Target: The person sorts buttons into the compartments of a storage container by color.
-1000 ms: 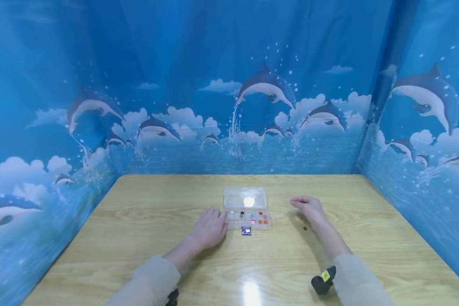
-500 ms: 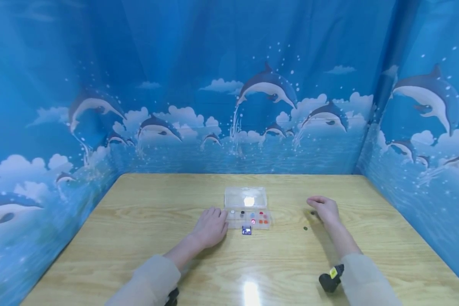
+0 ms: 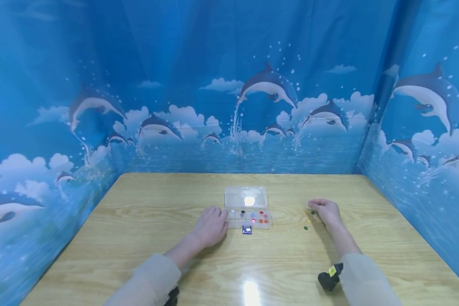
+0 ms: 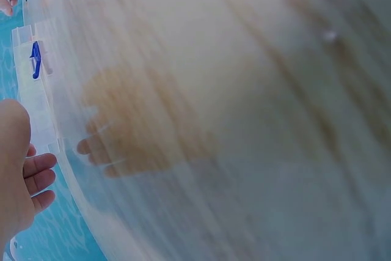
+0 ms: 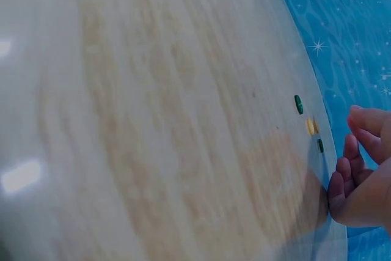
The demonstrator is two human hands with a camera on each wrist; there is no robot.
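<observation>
On the wooden table [image 3: 145, 221], the left hand [image 3: 210, 227] lies flat with relaxed fingers just beside the clear compartment box [image 3: 247, 208] of coloured beads. Well to the right, the right hand [image 3: 326, 211] rests with fingers loosely curled, holding nothing, next to a few small loose beads [image 3: 306, 228].

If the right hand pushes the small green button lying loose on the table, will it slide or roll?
The green button lies flat on the smooth table, so it probably slides. It looks tiny beside the right hand, likely light and fiddly to pinch.

Wooden table [image 3: 145, 238]: organizer box [image 3: 247, 209], seemingly buttons [image 3: 306, 228].
</observation>
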